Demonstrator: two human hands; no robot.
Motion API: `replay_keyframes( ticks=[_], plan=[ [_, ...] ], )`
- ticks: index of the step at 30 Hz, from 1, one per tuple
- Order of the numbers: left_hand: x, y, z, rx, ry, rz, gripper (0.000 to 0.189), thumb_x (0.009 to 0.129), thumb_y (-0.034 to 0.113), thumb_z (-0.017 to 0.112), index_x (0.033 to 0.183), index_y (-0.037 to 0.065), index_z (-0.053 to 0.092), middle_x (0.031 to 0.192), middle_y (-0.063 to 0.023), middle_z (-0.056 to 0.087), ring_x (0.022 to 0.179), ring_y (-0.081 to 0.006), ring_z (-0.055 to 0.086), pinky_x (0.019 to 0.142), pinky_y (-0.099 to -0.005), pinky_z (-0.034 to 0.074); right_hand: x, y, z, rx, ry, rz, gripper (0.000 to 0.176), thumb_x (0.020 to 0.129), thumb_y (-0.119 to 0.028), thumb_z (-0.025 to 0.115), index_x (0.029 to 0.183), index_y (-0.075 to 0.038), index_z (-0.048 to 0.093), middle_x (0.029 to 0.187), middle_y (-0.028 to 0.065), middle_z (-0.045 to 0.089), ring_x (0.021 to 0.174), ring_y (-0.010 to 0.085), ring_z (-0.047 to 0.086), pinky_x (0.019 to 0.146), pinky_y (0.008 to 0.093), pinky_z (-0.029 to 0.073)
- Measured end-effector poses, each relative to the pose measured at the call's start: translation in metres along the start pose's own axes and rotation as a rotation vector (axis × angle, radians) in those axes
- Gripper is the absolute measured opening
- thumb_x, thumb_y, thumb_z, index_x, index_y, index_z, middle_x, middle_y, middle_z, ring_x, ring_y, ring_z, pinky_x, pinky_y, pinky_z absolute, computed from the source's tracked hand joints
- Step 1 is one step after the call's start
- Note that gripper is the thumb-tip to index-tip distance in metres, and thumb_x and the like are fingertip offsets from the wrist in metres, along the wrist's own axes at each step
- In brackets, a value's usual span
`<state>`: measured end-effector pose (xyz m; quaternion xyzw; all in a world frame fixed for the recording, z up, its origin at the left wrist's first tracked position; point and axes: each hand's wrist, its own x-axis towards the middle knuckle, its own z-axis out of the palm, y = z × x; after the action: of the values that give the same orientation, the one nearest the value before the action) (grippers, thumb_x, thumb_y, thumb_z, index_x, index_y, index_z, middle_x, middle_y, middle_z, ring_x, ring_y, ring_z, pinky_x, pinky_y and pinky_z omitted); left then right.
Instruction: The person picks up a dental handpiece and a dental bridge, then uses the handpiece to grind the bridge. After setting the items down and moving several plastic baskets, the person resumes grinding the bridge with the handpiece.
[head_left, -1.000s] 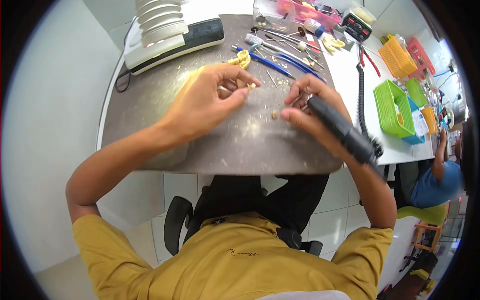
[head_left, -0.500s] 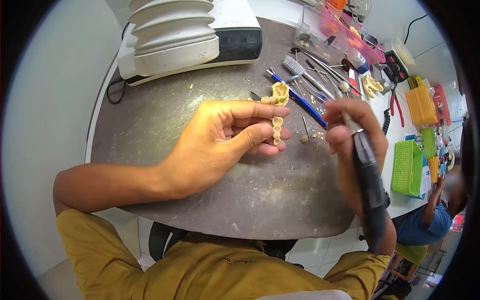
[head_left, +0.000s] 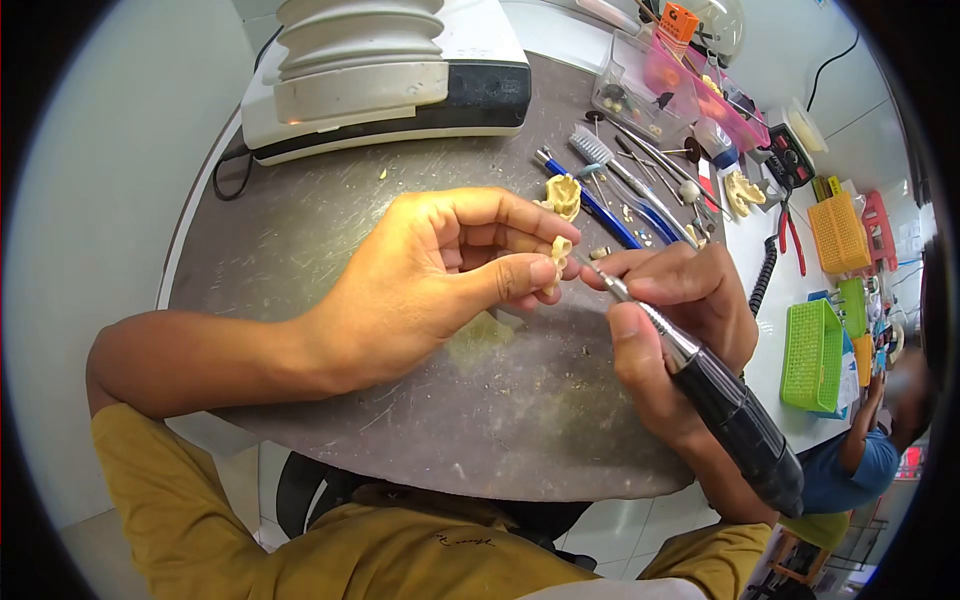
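Observation:
Between the thumb and fingers of my left hand [head_left: 450, 275] is a small cream dental bridge [head_left: 560, 262], held upright above the bench. My right hand [head_left: 690, 330] grips a black and silver rotary handpiece [head_left: 725, 405] like a pen. Its thin tip points left, close beside the bridge; whether they touch I cannot tell. Just beyond my left fingertips lies a cream dental model [head_left: 563, 196] on the grey bench.
A white machine with a ribbed hose [head_left: 360, 85] stands at the back left. Brushes [head_left: 615, 165], metal tools and a clear box [head_left: 640, 95] lie at the back right. Green [head_left: 812, 355] and orange baskets are on the right. A person in blue [head_left: 850, 470] is at the far right.
My right hand has moved left and brought the handpiece's tip up to the bridge. The bridge has turned slightly in my left fingers. The whole view has shifted a little.

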<state>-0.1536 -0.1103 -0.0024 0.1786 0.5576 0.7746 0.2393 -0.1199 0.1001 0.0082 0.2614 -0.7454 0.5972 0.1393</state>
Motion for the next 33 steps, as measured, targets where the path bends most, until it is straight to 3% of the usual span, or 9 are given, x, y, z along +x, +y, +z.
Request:
replay_keyframes(
  ticks=[8, 10, 29, 31, 33],
  plan=[
    [-0.001, 0.0, 0.0, 0.018, 0.014, -0.015, 0.031, 0.093, 0.01, 0.063, 0.121, -0.002, 0.06, 0.101, -0.0076, 0.066, 0.092, -0.0115, 0.063, 0.083, -0.0261, 0.052, -0.001, 0.005, 0.001, -0.073, -0.004, -0.125, 0.023, 0.071, 0.006, 0.071, 0.084, 0.002, 0.053, 0.078, 0.0109, 0.06, 0.084, 0.0282, 0.071, 0.073, 0.033, 0.056],
    [0.0, 0.0, -0.001, 0.032, 0.013, -0.017, 0.031, 0.093, 0.01, 0.062, 0.121, -0.002, 0.06, 0.101, -0.0074, 0.066, 0.092, -0.0112, 0.063, 0.083, -0.0258, 0.052, -0.003, -0.005, -0.003, -0.129, -0.136, 0.057, 0.022, 0.084, -0.004, 0.064, 0.096, -0.003, 0.046, 0.085, 0.0091, 0.056, 0.103, 0.0285, 0.063, 0.094, 0.0415, 0.047],
    [0.0, 0.001, 0.0, 0.064, 0.008, -0.021, 0.031, 0.093, 0.009, 0.063, 0.12, -0.004, 0.058, 0.103, -0.0079, 0.066, 0.093, -0.0115, 0.062, 0.083, -0.0258, 0.051, 0.0, -0.003, -0.001, -0.153, -0.171, 0.09, 0.02, 0.082, 0.0, 0.065, 0.094, -0.002, 0.049, 0.089, 0.0121, 0.059, 0.102, 0.0275, 0.063, 0.091, 0.0395, 0.047],
    [0.0, 0.0, 0.0, 0.071, 0.011, -0.017, 0.031, 0.093, 0.009, 0.063, 0.12, -0.004, 0.058, 0.103, -0.0078, 0.065, 0.094, -0.0114, 0.062, 0.083, -0.0257, 0.051, 0.002, 0.009, 0.002, -0.186, -0.057, -0.135, 0.021, 0.068, 0.003, 0.073, 0.083, 0.001, 0.058, 0.08, 0.0148, 0.066, 0.085, 0.0259, 0.072, 0.072, 0.0298, 0.058],
    [-0.001, 0.0, 0.001, 0.065, 0.007, -0.016, 0.03, 0.093, 0.009, 0.062, 0.12, -0.004, 0.058, 0.104, -0.0077, 0.065, 0.094, -0.0113, 0.062, 0.083, -0.0256, 0.051, 0.001, 0.007, 0.001, -0.19, -0.059, -0.142, 0.021, 0.068, 0.003, 0.073, 0.083, 0.001, 0.058, 0.08, 0.015, 0.066, 0.085, 0.026, 0.072, 0.071, 0.0303, 0.058]
  ],
)
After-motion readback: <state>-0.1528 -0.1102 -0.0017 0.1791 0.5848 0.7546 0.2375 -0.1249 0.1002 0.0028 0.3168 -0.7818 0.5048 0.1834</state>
